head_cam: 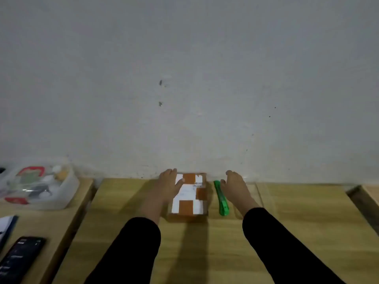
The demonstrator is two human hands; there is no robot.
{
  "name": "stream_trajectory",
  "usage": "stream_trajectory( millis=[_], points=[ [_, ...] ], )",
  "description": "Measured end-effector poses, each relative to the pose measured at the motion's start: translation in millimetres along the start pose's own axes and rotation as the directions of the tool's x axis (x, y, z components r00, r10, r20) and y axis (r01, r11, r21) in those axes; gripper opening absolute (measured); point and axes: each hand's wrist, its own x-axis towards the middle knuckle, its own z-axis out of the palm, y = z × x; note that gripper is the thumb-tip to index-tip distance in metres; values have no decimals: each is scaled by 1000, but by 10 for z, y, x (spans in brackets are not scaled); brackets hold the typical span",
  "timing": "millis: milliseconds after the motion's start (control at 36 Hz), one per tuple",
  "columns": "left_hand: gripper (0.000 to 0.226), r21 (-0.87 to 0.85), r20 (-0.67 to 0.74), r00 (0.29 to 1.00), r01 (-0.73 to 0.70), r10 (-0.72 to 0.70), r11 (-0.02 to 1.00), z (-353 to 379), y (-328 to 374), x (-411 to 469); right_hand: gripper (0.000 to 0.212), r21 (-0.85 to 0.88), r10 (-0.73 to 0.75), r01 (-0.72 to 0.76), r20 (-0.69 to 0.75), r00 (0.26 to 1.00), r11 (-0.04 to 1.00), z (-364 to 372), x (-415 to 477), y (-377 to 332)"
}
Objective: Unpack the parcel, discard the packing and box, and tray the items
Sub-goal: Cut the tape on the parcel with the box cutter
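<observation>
A small brown cardboard parcel [189, 196] with white labels and a barcode lies shut on the wooden table [205, 242], close to the wall. My left hand [169, 185] rests on its left side, thumb lying across the top. A green box cutter [221, 198] lies just right of the parcel. My right hand [235, 188] is flat on the table beside the cutter, fingers straight, holding nothing. A clear tray [264, 193] lies on the table under and right of that hand, barely visible.
A clear plastic tub [39, 187] with several small items stands on a second table at the left. A black phone [19, 259] and a white paper [6, 226] lie near that table's front. Another table edge [369, 195] shows at the far right.
</observation>
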Motion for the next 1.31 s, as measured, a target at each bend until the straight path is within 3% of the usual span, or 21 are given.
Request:
stream_trajectory(
  millis=[222, 389, 556, 667, 833, 1000, 1139, 1222, 1306],
  points=[
    [67, -137, 42, 998, 56, -51, 989, 664, -327, 95, 27, -38, 133, -130, 83, 988, 991, 702, 212, 433],
    [70, -255, 64, 996, 70, -56, 964, 822, -335, 103, 35, -103, 150, -152, -24, 988, 983, 967, 299, 558],
    [71, -281, 93, 992, 109, -86, 954, 799, -313, 83, 36, 11, 261, -260, -61, 964, 965, 1016, 251, 480],
    [72, -310, 126, 986, 146, -112, 940, 759, -286, 73, 29, 216, 348, -323, -93, 933, 922, 943, 170, 423],
    [72, -369, 108, 983, 177, -147, 913, 773, -276, 68, 23, 460, 252, -164, -138, 958, 873, 657, 70, 73],
    [74, -420, 108, 979, 201, -171, 885, 805, -304, 86, 21, 389, 151, -105, -91, 984, 915, 822, 44, -195],
    [75, -486, 96, 986, 168, -139, 857, 847, -356, 114, 39, 302, 169, -127, -116, 979, 945, 979, 62, -169],
    [73, -586, 97, 987, 163, -131, 794, 881, -396, 139, 42, 409, 234, -162, -132, 963, 898, 955, 107, -150],
    [68, -708, 109, 982, 187, -156, 681, 922, -392, 165, 40, 541, 279, -246, 23, 960, 804, 965, 177, -106]
  ],
)
